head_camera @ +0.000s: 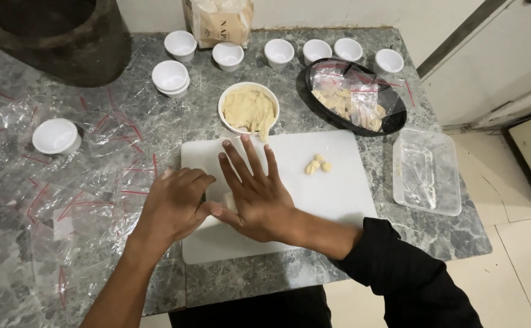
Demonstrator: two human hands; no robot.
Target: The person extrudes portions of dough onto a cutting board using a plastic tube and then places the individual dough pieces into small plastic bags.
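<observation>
Head view: right hand [259, 194] flat, fingers spread, pressing a pale dough piece [229, 200] onto the white board [338, 194]. Left hand [177, 203] curled just left of it, touching the right thumb. Dough bowl [248, 109] far of board; small dough lumps [317, 164] right.

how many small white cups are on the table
8 cups: five along the back edge, one by the black tray, one atop a possible stack, one far left.
</observation>
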